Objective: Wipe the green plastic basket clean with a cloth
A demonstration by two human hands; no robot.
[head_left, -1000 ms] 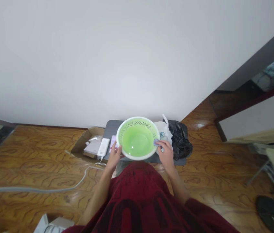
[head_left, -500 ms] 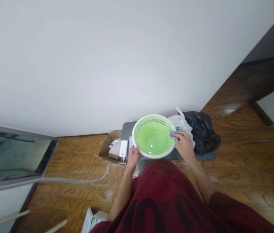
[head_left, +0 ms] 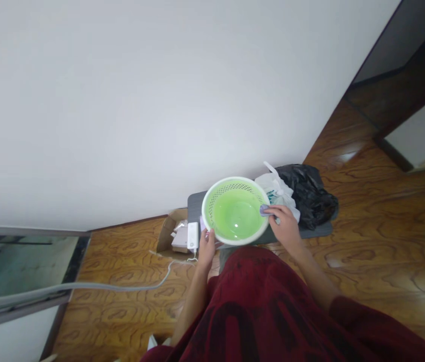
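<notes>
A round plastic basket (head_left: 231, 208), green inside with a white rim and a band of small holes, sits in front of me over a grey bench. My left hand (head_left: 207, 247) grips its near left rim with thumb on top; some of its fingers are hidden underneath. At the right rim, my right hand (head_left: 286, 226) pinches a small purple cloth (head_left: 263, 210) and presses it over the edge. The cloth is partly covered by my fingers.
The grey bench (head_left: 195, 202) stands against a white wall. White (head_left: 278, 191) and black plastic bags (head_left: 312, 201) lie to its right. On the left are a white power bank (head_left: 193, 235) with a cable and an open cardboard box (head_left: 166, 235).
My view has turned and shifted slightly, so the surroundings sit differently. Both hands keep their places on the basket, the right still with the purple cloth at the rim.
</notes>
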